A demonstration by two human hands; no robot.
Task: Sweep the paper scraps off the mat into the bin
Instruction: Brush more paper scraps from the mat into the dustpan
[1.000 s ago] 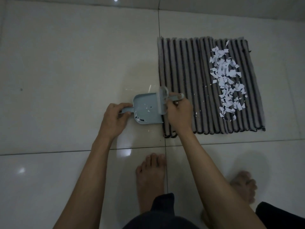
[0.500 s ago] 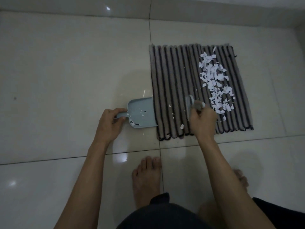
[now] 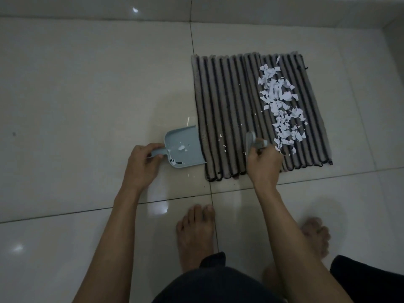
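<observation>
Two bare hands work at the near edge of a striped mat [image 3: 229, 110] that lies on a glossy tiled floor [image 3: 87, 84]. The left hand [image 3: 142, 165], at about 8 o'clock from the mat's middle, has its grip closed around the handle of a pale blue dustpan [image 3: 185, 147]. The pan sits flat on the floor with its open lip touching the mat's left edge, and a few white bits lie inside it near the handle end. The right hand [image 3: 264, 165], at about 5 o'clock from the mat's middle, has its grip wrapped around a small grey brush [image 3: 251, 143], whose head stands on the mat's ribs. Most of the paper scraps [image 3: 282, 106] lie in a long loose band on the mat's right half, running from 1 o'clock down to 4 o'clock, with the nearest ones just beside the brush. A few stray scraps dot the ribs between the brush and the dustpan, and one tiny piece lies on the floor below the pan. Two bare feet [image 3: 194, 232] stand on the tiles at 6 o'clock.
</observation>
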